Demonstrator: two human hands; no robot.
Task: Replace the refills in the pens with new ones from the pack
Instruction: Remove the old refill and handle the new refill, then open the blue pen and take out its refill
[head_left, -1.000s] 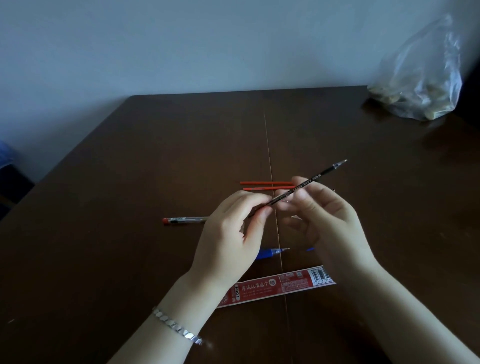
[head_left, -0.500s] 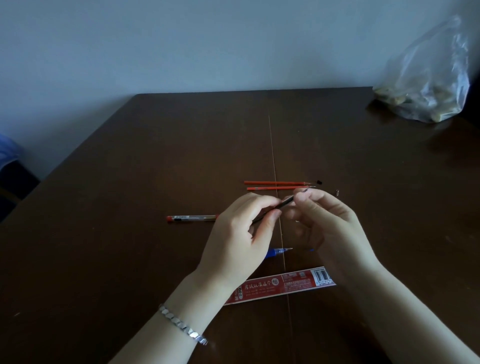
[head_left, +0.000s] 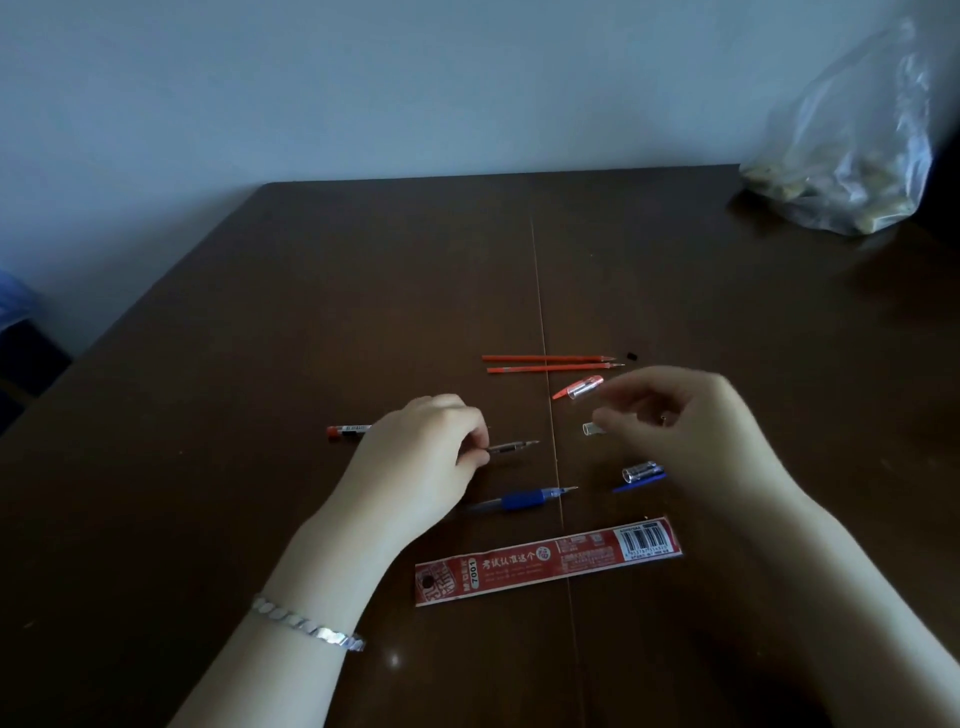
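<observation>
My left hand (head_left: 415, 457) pinches a clear pen barrel (head_left: 511, 447) with a dark refill inside, low over the table, its tip pointing right. A red pen end (head_left: 347, 431) shows left of that hand; whether it is the same pen is hidden. My right hand (head_left: 675, 431) hovers to the right, its fingertips pinching a small clear pen piece (head_left: 592, 429). The flat red refill pack (head_left: 545, 558) lies nearest me. Two red refills (head_left: 550, 363) lie side by side farther back.
On the dark wooden table (head_left: 260, 364) also lie a blue pen (head_left: 524, 499), a clear cap with a blue clip (head_left: 641, 474), a clear cap with a red clip (head_left: 579, 387) and a tiny black cap (head_left: 631, 356). A plastic bag (head_left: 852, 156) sits at the far right corner.
The hands have parted. The dark refill has dropped from between both hands to the left hand, inside a barrel. My right hand let go and moved right to the clear piece.
</observation>
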